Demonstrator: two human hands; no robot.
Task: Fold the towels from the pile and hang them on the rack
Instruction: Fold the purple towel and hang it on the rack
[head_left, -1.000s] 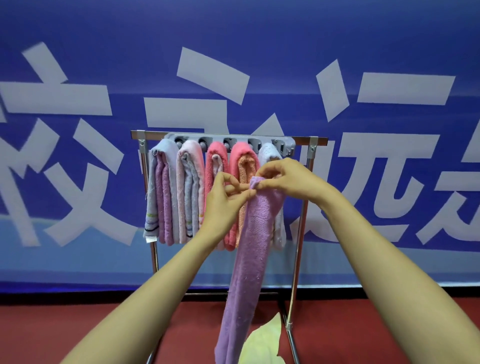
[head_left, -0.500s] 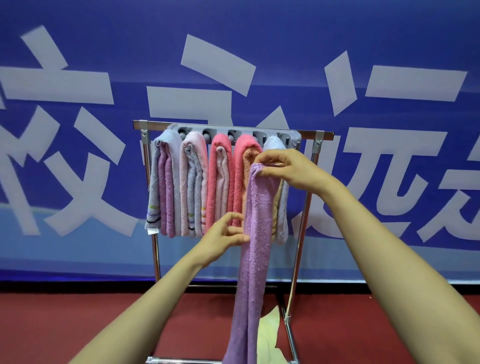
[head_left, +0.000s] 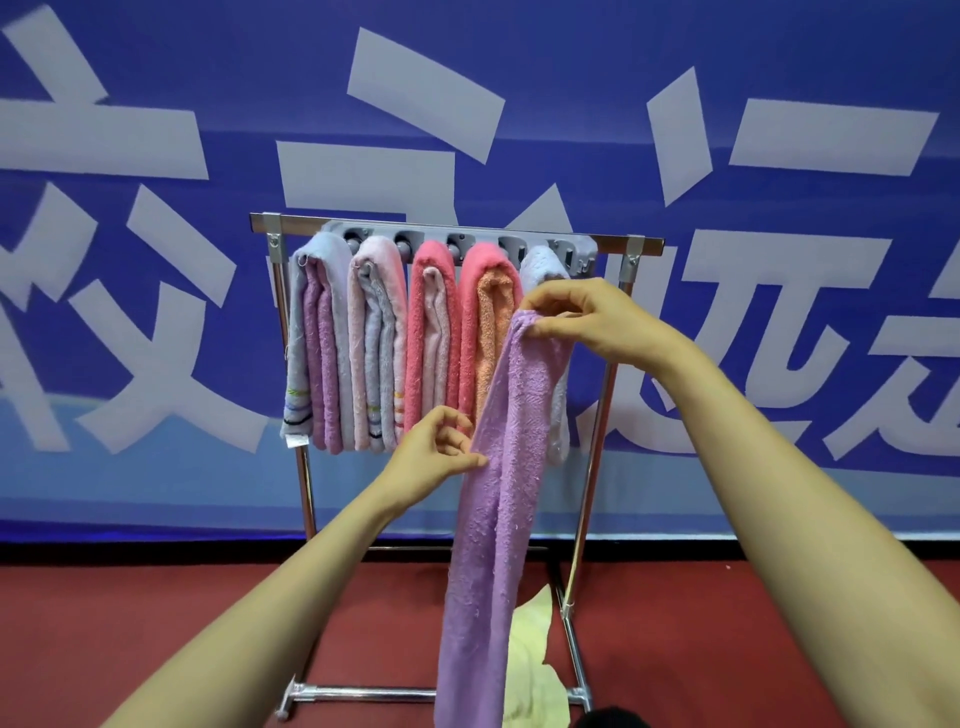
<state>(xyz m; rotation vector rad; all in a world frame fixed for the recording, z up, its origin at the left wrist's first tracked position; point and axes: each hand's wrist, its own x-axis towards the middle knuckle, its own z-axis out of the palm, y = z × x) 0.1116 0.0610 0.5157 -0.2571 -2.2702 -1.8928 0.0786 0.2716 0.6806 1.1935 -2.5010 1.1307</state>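
A long purple towel (head_left: 498, 509) hangs straight down in front of the metal rack (head_left: 582, 499). My right hand (head_left: 587, 322) pinches its top end at the height of the hung towels. My left hand (head_left: 436, 457) touches the towel's left edge about a third of the way down, fingers loosely curled; whether it pinches the cloth is unclear. Several folded towels hang on the rack's pegs: a grey and purple one (head_left: 317, 348), a pink and grey one (head_left: 376, 343), a coral one (head_left: 434, 332), a coral and orange one (head_left: 488, 322) and a pale one (head_left: 545, 265) behind my right hand.
A pale yellow towel (head_left: 535, 670) lies on the red floor inside the rack's base. A blue banner (head_left: 156, 312) with large white characters covers the wall right behind the rack. The rack's foot bar (head_left: 358, 693) runs across the floor near me.
My left hand let go of the towel's top and dropped down its left edge. My right hand kept the top end and the towel now hangs longer and straighter.
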